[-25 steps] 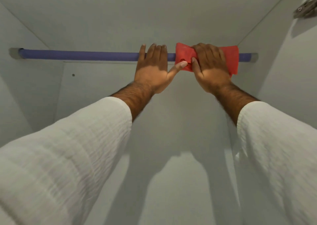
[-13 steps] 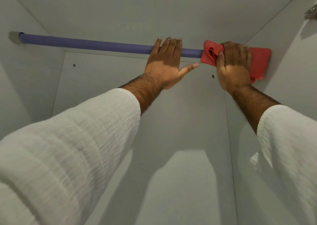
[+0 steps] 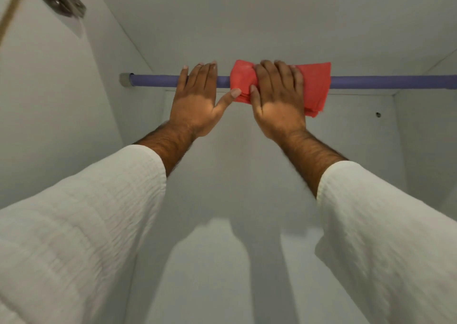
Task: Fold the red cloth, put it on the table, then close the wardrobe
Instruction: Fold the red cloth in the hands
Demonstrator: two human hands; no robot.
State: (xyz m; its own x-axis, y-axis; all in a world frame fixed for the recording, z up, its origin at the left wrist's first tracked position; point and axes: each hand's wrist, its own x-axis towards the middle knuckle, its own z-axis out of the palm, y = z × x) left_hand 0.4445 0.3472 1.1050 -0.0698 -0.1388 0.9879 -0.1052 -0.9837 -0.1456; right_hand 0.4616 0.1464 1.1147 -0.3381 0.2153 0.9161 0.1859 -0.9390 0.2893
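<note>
We are reaching up inside the wardrobe (image 3: 284,200), and the red cloth (image 3: 314,86) sits in the upper middle of the frame, draped in a bunch over the purple rail (image 3: 155,80). Our right hand (image 3: 277,101) lies over the cloth with its fingers (image 3: 282,73) curled across the top, pressing cloth and rail together. Our left hand (image 3: 197,101) rests on the bare rail just to the left, fingers laid flat and not closed on anything, the thumb tip touching the cloth's left edge. The cloth looks thin, soft and light, already gathered in several layers, so we judge it will slump and unfold if taken by one corner. We would pinch it through all layers, one hand at each end, to lift it off.
</note>
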